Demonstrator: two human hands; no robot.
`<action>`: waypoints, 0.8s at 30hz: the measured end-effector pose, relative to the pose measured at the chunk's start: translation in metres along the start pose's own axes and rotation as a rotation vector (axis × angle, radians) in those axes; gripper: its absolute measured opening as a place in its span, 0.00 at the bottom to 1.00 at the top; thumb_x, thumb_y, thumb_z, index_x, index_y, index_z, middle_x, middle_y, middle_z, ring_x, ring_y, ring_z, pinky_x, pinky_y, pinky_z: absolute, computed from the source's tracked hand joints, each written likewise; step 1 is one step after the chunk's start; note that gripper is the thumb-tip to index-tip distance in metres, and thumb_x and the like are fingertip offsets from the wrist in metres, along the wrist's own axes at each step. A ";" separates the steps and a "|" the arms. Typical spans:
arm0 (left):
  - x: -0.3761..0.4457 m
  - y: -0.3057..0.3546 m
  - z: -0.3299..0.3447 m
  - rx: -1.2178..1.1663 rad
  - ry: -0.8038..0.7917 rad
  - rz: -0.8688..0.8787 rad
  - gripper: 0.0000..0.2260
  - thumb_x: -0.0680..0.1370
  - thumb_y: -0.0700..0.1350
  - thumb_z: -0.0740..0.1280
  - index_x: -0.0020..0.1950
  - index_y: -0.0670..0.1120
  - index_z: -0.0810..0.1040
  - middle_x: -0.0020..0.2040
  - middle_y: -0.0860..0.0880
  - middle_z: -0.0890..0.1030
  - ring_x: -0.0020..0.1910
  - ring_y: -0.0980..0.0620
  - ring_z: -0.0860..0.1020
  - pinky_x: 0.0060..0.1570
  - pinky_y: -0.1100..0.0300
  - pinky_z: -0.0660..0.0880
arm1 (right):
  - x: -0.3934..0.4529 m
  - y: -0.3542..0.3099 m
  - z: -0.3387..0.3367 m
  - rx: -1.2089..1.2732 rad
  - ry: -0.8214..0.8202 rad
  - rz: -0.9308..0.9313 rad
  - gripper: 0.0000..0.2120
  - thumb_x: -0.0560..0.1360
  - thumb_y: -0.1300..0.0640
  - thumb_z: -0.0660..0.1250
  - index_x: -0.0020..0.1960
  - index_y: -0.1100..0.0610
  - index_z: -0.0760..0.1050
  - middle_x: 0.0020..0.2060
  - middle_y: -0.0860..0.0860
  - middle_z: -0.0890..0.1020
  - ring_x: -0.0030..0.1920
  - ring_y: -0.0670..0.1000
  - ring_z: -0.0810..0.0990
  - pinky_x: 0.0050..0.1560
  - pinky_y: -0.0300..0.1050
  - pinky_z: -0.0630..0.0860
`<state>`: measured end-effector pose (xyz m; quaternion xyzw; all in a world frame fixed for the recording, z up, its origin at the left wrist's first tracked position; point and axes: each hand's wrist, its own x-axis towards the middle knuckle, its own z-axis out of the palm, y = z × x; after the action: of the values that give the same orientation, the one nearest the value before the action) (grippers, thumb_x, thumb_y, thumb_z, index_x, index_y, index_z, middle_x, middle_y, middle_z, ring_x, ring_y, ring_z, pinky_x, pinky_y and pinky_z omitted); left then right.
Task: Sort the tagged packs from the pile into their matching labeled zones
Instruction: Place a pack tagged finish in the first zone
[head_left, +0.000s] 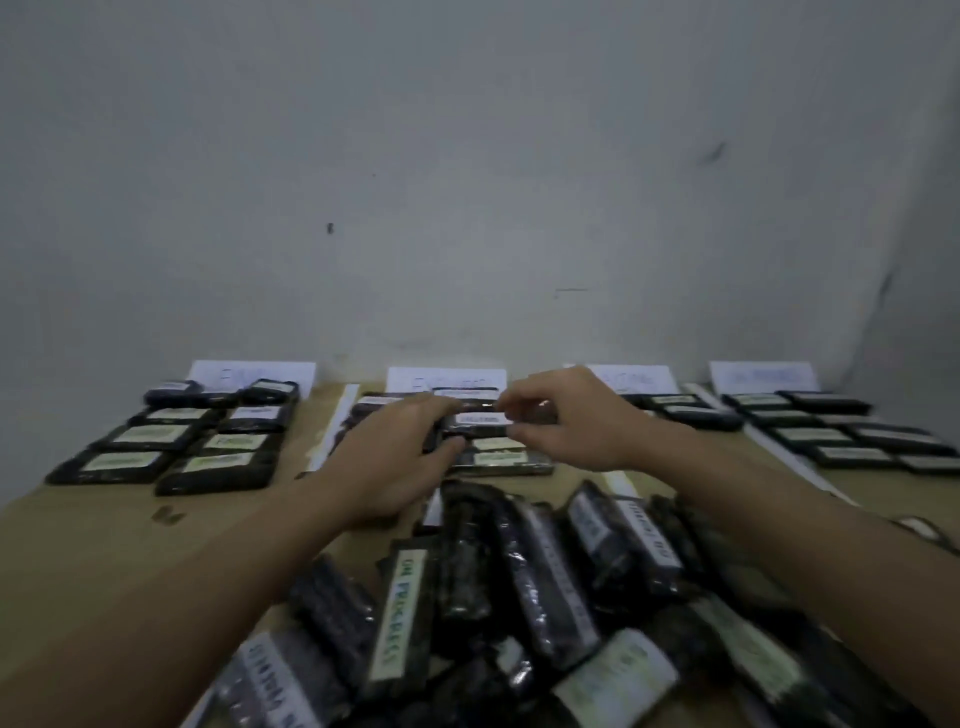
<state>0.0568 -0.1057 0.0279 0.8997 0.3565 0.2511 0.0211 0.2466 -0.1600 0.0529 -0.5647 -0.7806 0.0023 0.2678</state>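
Reaching forward over a tan, matte cardboard-like tabletop (93, 545), both bare hands meet at the second zone from the left. Left hand (400, 457): fingers fairly straight and spread, fingertips touching the near left edge of a flat black pack (480, 422) with a pale rectangular tag. Right hand (566, 421): fingers curled, thumb and forefinger pinched at the right end of that same pack. The pack lies in the right-hand column of its zone, above two more tagged packs. Pile (519, 597): a loose heap of slim, oblong packs wrapped in glossy, crinkled black film, each with a white or pale green paper tag, lying at mixed angles along the near edge; one tag reads roughly "ON PROGRESS", the rest too blurred to read. Four zones across the far edge, each headed by a white paper label (447, 379) propped against a grey, scuffed wall (467, 182); lettering illegible. Left zone packs (171, 441): two neat columns of flat rectangles. Right zone packs (831, 431): similar rows. White strips (337, 421) divide the zones.
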 end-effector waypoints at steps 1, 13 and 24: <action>0.007 0.015 0.004 -0.029 -0.015 0.025 0.17 0.78 0.50 0.62 0.66 0.49 0.71 0.64 0.51 0.75 0.63 0.51 0.72 0.54 0.64 0.62 | -0.014 0.009 -0.010 -0.012 0.013 0.022 0.10 0.72 0.61 0.69 0.52 0.59 0.81 0.43 0.52 0.83 0.42 0.47 0.79 0.46 0.32 0.73; 0.065 0.128 0.062 -0.089 -0.262 0.248 0.18 0.80 0.50 0.58 0.69 0.48 0.67 0.69 0.51 0.70 0.66 0.52 0.69 0.63 0.59 0.65 | -0.131 0.098 -0.085 -0.128 -0.098 0.339 0.12 0.72 0.60 0.69 0.55 0.54 0.80 0.46 0.45 0.82 0.46 0.40 0.78 0.43 0.21 0.68; 0.072 0.159 0.095 -0.296 -0.297 0.242 0.16 0.79 0.51 0.60 0.65 0.48 0.71 0.63 0.52 0.75 0.61 0.55 0.72 0.55 0.64 0.67 | -0.163 0.120 -0.096 -0.153 -0.158 0.413 0.26 0.68 0.58 0.74 0.64 0.46 0.73 0.54 0.41 0.76 0.56 0.41 0.73 0.56 0.32 0.68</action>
<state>0.2464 -0.1638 0.0107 0.9499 0.1984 0.1664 0.1749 0.4283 -0.2889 0.0303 -0.7292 -0.6649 0.0421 0.1562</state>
